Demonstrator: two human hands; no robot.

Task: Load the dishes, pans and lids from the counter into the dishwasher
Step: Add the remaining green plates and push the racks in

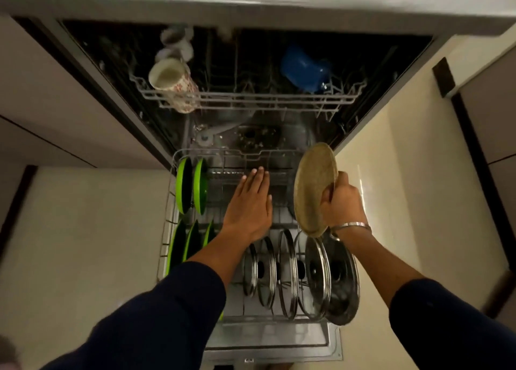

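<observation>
Loading of the lower rack (171, 202) is the step judged to be in hand, with one more dish about to be slotted. A round brownish plate (314, 188) is held on edge by the right hand (342, 202), the thumb and fingers being curled round its lower right rim; it is carried above the right side of the rack, over the open middle section and just behind the row of lids. The left hand (251, 202) is stretched flat over the rack's middle, fingers straight and pressed close together, palm down (whether the tines are actually touched cannot be told).

Green plates (192, 188) are already stood upright along the left side, and a row of glass and steel lids (290, 272) is stood in the near right part of the rack. In the upper rack (251, 98) a patterned mug (173, 82) and a blue cup (304, 65) are seen lying.

For the next move, the plate would need to be kept upright and lowered between two tines in the vacant middle stretch, clear of the lids behind it. The left hand would probably have to be drawn aside first, or used to steady the tines. A chance of the plate knocking the nearest lid is judged present, since the two are close.
</observation>
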